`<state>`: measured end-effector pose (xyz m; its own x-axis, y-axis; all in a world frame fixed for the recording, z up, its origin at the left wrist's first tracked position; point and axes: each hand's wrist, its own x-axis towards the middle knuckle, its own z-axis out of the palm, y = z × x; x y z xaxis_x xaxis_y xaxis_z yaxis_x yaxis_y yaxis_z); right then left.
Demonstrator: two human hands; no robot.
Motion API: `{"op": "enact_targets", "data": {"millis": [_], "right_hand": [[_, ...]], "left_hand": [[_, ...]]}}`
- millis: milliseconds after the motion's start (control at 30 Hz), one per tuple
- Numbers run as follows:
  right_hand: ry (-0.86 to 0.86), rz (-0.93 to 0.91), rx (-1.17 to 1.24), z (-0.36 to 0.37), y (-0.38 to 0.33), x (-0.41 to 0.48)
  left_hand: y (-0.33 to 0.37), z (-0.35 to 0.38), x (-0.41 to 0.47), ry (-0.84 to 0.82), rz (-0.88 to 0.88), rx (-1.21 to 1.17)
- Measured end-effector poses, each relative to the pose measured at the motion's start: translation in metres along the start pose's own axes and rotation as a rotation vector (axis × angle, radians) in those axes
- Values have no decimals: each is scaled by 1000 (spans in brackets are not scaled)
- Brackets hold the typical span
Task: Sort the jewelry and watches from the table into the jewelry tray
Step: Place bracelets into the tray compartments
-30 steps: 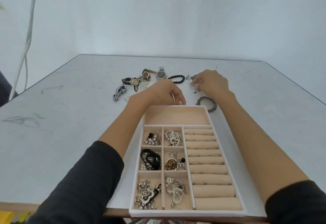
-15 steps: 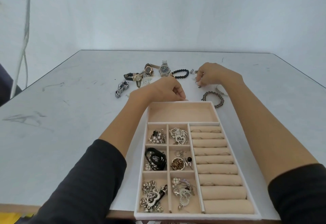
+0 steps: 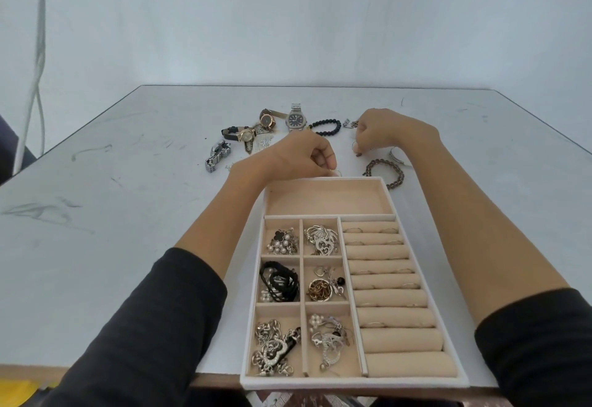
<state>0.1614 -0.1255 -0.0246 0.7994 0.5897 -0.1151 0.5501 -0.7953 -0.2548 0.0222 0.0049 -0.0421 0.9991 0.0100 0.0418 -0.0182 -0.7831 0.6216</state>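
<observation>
A beige jewelry tray (image 3: 387, 191) lies at the table's near edge, its small compartments filled with jewelry and its long far compartment bare. My left hand (image 3: 301, 158) hovers at the tray's far rim and pinches a thin silver ring (image 3: 336, 172). Beyond the tray, my right hand (image 3: 384, 132) curls over the table and pinches a small ring (image 3: 355, 147). Several watches lie further back, among them a steel watch (image 3: 296, 119), a brown-strap watch (image 3: 267, 118) and a black-strap watch (image 3: 242, 134). A black bead bracelet (image 3: 326, 127) and a brown bead bracelet (image 3: 384, 172) lie near my right hand.
A silver link watch (image 3: 217, 156) lies left of the group with small loose pieces around it. A silver bangle (image 3: 397, 156) shows beside my right wrist. A white cable (image 3: 37, 63) hangs at the far left. The grey table (image 3: 112, 214) ends just under the tray's near side.
The camera has tilted, shifting the scene lower and right. My left hand has stayed at the tray's far rim; a thin ring shows at its fingertips. My right hand's fingers curled tighter over the small jewelry.
</observation>
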Motion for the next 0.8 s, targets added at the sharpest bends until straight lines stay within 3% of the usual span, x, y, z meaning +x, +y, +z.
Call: {"op": "enact_targets", "data": {"millis": [200,433,800], "right_hand": [[91,-167,90,0,-6,-14],[297,-250,377,-20,-7,-62],[265,-369,776,-7,-14,-193]], "left_hand": [[-1,-7,-8,81,57,2],[4,-35,-46,443,117,-150],[18,-13,-131,637,146,-227]]}}
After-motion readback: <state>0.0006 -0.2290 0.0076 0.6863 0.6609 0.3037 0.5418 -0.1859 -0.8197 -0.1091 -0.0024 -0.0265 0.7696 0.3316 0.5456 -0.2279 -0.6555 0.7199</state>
